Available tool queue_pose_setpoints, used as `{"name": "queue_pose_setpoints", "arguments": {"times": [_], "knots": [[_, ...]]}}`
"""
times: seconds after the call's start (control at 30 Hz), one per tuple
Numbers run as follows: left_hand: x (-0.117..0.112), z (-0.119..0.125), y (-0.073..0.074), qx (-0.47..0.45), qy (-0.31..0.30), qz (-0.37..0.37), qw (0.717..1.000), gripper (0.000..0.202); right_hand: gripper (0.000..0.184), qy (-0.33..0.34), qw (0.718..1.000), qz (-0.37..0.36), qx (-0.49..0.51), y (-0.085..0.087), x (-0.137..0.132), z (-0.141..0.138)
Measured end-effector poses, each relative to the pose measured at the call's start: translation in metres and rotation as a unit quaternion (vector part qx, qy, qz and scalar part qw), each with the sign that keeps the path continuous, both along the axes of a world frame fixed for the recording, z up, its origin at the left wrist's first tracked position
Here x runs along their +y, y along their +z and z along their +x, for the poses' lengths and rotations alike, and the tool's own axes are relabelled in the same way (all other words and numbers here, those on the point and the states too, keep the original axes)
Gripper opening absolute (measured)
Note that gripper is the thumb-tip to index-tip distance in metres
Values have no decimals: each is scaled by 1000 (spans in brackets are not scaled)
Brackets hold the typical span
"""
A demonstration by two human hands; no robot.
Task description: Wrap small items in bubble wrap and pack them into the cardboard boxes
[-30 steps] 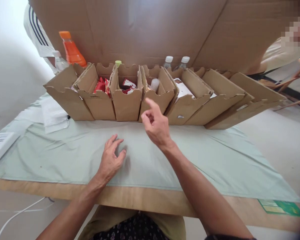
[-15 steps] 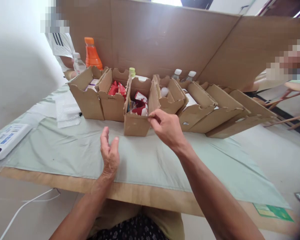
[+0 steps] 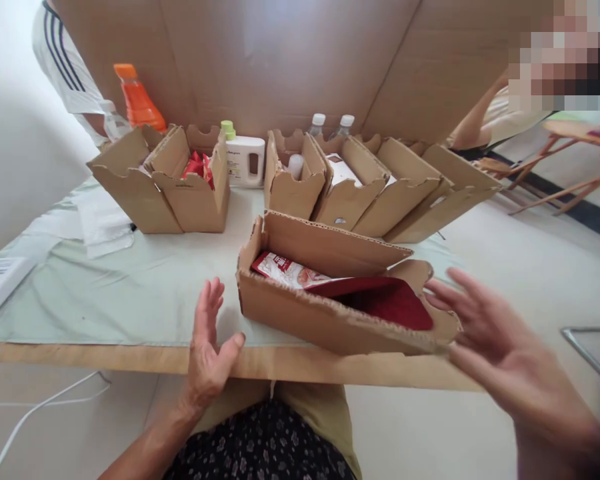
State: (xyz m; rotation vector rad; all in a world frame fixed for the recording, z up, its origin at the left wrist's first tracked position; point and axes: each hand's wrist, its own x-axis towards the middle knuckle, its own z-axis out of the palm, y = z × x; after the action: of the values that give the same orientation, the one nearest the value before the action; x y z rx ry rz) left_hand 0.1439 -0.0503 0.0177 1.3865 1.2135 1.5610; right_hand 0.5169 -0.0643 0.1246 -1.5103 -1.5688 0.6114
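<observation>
A long cardboard bin (image 3: 325, 319) lies crosswise at the table's near edge, holding red packets (image 3: 380, 300) and a white-and-red sachet (image 3: 286, 269). My right hand (image 3: 485, 333) is open with fingers spread, its fingertips at the bin's right end. My left hand (image 3: 207, 340) is open too, palm turned toward the bin's left end, a little apart from it. Farther back, the row of cardboard bins (image 3: 290, 193) shows a gap where a white jug with a green cap (image 3: 243, 159) stands.
A pale green cloth (image 3: 105, 293) covers the wooden table. An orange bottle (image 3: 137, 100) and clear bottles (image 3: 330, 123) stand against a tall cardboard wall. White folded paper (image 3: 103, 227) lies left. Other people are at the far left and far right.
The middle bin has been pulled out of the row to the table's near edge and turned sideways. My right hand let go of it and opened; my left hand rose beside it.
</observation>
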Motion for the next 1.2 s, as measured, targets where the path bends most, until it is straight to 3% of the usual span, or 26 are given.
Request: {"name": "queue_pose_setpoints", "arguments": {"times": [0.1, 0.2, 0.3, 0.43, 0.57, 0.7, 0.77, 0.83, 0.97, 1.03, 1.1, 1.2], "knots": [[-12, 14, -5, 44, -27, -61, 997, 83, 80, 77, 991, -104, -40, -31, -22, -2], [-8, 27, -1, 73, -33, -98, 992, 77, 55, 41, 988, -120, -89, -57, -24, -25], [12, 44, 11, 90, -39, -85, 992, 74, 40, -4, 993, -88, -83, -65, 2, -38], [61, 68, 26, 121, -95, -50, 987, 78, 35, -57, 997, -49, -37, -62, 58, -31], [101, 65, 21, 214, -141, -68, 964, 86, 24, -129, 988, -68, -52, -71, 92, -29], [101, 17, 6, 314, -130, -84, 937, 67, 17, -120, 980, -64, -147, -95, 94, -28], [98, -24, 4, 328, -58, -67, 940, 49, 18, -125, 973, -30, -192, -107, 93, -25], [104, -75, 9, 324, 68, -68, 941, 36, 18, -129, 966, -16, -224, -114, 95, -20], [142, -177, 37, 299, 267, -91, 912, 38, 18, -125, 958, -38, -254, -120, 99, -13], [169, -216, 48, 281, 353, -98, 887, 42, 19, -127, 958, -35, -255, -121, 101, -13], [195, -241, 51, 261, 406, -110, 869, 36, 19, -136, 958, -30, -250, -121, 101, -13], [223, -256, 45, 236, 429, -127, 863, 14, 20, -142, 959, -31, -243, -121, 100, -15]]}}
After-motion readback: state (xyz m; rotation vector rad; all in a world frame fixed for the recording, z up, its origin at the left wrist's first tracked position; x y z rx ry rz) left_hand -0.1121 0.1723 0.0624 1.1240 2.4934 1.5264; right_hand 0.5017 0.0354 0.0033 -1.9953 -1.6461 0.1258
